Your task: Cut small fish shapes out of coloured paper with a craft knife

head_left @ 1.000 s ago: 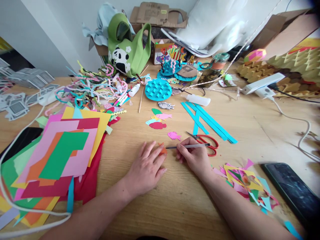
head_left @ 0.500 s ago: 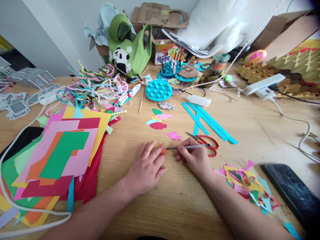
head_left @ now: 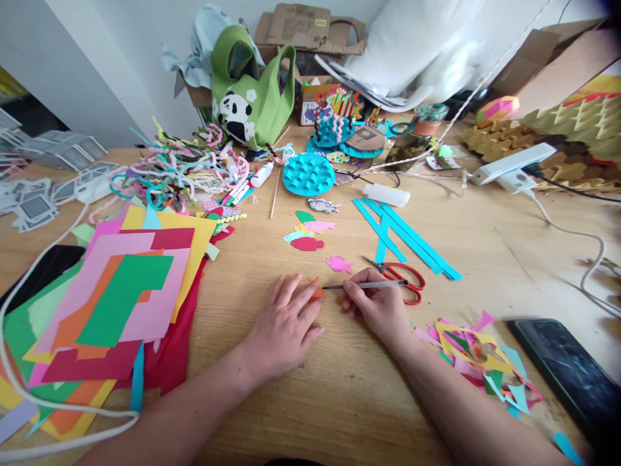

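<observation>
My left hand [head_left: 286, 317] lies flat with its fingers apart, pressing a small orange paper cutout [head_left: 317, 293] onto the table; the fingers cover part of it. In my right hand [head_left: 376, 301] is a slim pen [head_left: 363, 285], its tip touching the cutout's right side. Red-handled scissors [head_left: 412, 277] rest on the table just beyond my right hand. Above the hands lie a pink paper fish [head_left: 338, 264], a red paper fish [head_left: 306, 244] in a small overlapping group, and a grey patterned fish [head_left: 323, 206].
Coloured paper sheets [head_left: 121, 291] are stacked at the left beside a white cable. Paper scraps [head_left: 480, 356] and a phone [head_left: 567, 375] lie at the right. Blue paper strips [head_left: 412, 236], a white bottle [head_left: 387, 194] and a blue scaly disc [head_left: 308, 175] are farther back.
</observation>
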